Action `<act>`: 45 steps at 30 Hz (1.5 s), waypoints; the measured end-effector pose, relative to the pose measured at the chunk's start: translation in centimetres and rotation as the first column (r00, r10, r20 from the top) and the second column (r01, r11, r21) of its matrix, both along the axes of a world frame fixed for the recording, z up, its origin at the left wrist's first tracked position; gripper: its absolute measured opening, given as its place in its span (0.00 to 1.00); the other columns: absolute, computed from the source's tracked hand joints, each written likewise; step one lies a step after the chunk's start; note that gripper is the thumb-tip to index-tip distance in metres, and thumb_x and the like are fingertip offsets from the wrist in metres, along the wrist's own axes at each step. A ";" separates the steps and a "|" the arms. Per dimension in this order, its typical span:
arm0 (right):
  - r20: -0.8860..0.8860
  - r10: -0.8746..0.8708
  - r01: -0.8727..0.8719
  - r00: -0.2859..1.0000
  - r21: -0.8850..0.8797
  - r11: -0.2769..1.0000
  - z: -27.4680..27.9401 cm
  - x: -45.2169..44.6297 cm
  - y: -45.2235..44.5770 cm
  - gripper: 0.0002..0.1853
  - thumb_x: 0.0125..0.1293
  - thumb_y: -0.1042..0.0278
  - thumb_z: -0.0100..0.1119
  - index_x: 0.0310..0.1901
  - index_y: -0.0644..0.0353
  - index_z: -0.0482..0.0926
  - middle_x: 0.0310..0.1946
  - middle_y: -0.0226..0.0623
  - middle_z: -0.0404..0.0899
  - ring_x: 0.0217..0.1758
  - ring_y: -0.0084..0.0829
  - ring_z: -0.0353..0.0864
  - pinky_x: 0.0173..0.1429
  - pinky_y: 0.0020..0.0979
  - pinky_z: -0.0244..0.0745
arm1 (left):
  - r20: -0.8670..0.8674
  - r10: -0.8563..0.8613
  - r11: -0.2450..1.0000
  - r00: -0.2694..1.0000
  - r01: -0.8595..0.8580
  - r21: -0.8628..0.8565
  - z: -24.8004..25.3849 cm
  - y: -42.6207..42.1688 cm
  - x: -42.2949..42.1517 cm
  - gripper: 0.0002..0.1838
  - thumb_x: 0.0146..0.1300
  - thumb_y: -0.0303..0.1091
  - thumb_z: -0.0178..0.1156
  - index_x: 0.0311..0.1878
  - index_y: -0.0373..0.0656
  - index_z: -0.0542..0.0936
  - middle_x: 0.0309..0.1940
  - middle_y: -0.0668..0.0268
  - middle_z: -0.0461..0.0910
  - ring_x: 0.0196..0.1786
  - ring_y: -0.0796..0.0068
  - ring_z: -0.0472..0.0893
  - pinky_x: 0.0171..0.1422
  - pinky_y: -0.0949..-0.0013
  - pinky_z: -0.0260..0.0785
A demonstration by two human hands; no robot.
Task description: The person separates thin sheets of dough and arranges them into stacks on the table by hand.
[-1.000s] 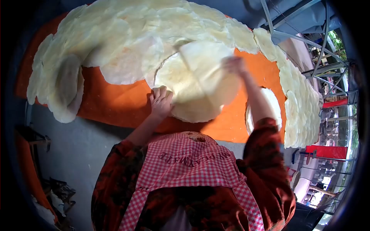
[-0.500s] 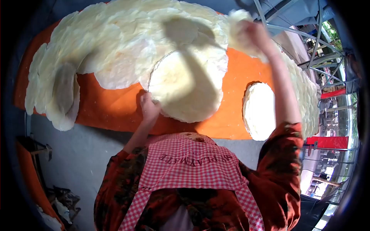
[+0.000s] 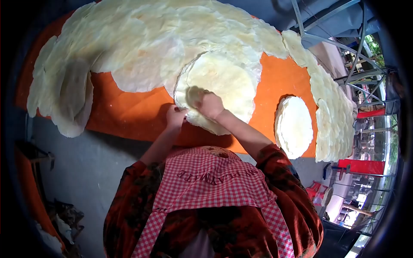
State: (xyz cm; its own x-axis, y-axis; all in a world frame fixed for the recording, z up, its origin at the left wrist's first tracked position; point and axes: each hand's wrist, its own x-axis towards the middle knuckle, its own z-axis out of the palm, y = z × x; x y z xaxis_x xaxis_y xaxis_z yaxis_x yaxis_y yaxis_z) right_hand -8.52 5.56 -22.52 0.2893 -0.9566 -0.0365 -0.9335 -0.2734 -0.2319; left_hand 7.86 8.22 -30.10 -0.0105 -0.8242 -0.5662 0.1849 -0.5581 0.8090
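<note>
You're in what looks like a makeshift food workshop, semi-open, not a home kitchen. Evidence: long table surface covered in orange sheeting (image 3: 129, 114), spread with overlapping thin, pale, round dough-like sheets (image 3: 142, 30); plain grey floor (image 3: 97, 172); your red-and-white checked apron (image 3: 206, 185). Bare metal framework (image 3: 360, 48) and dark blue sheeting (image 3: 279, 10) stand at the edges. Right side opens onto daylight and green foliage (image 3: 375, 49); exact type of premises unclear.

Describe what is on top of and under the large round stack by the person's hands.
The right hand is over the large round stack. Orange cloth borders its near edge, pale sheets its far edge; whatever lies directly underneath is covered.
</note>
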 end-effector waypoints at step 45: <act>0.622 -0.774 -0.046 -0.119 0.775 0.630 -3.9 -25.3 1.9 0.08 0.60 0.71 0.58 0.39 0.65 0.79 0.24 0.28 0.76 0.19 0.20 0.70 0.17 0.25 0.62 | -0.485 -0.211 0.965 0.849 0.102 -0.241 0.5 -2.5 0.4 0.20 0.61 0.29 0.58 0.55 0.32 0.71 0.51 0.56 0.76 0.54 0.63 0.77 0.55 0.60 0.72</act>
